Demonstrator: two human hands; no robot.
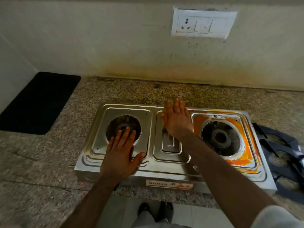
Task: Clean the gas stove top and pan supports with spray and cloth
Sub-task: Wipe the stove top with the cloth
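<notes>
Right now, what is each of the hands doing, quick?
Left hand: open, flat on the stove top by the left burner.
Right hand: fingers straight, pressing a yellowish cloth or sponge, mostly hidden, on the stove's middle.

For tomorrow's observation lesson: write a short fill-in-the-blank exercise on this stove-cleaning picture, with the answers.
1. The orange stains lie round the ___ burner.
2. The left hand rests flat on the ___.
3. The black pan supports lie to the stove's ___.
4. On the wall is a white ___.

Answers: right; stove; right; switchboard
</notes>
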